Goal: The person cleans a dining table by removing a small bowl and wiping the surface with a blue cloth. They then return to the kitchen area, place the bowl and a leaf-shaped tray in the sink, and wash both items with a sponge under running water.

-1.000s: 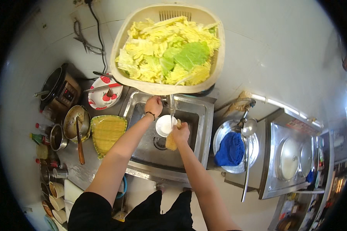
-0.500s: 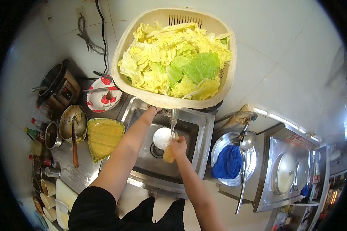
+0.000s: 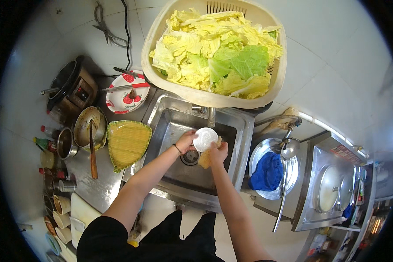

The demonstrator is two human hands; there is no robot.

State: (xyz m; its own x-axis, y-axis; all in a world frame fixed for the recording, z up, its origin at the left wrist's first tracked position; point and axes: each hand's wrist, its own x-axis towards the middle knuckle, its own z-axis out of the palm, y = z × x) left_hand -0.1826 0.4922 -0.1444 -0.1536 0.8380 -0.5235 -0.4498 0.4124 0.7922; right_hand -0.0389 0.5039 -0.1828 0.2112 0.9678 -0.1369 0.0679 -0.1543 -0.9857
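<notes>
Over the steel sink [image 3: 170, 192], my left hand [image 3: 186, 141] grips a small round white bowl [image 3: 205, 140] by its left edge. My right hand [image 3: 218, 153] is closed on a rough tan scrubbing sponge [image 3: 204, 160], possibly loofah. The sponge is close against the bowl's lower right side. Just above the bowl is the metal faucet [image 3: 211, 117], with no clear stream of water showing. Below both hands lies the round sink drain [image 3: 189, 158].
A cream basket [image 3: 179, 92] heaped with cabbage leaves [image 3: 222, 52] stands behind the sink. To the left are a strawberry-patterned plate [image 3: 115, 102], a woven tray [image 3: 129, 144] and a pot [image 3: 85, 126]. A steel basin [image 3: 288, 185] holding a blue cloth [image 3: 266, 171] sits right.
My left hand has come from beside the faucet, under the basket's edge, down to the white bowl and holds it. The stream at the faucet no longer shows. My right hand keeps the sponge.
</notes>
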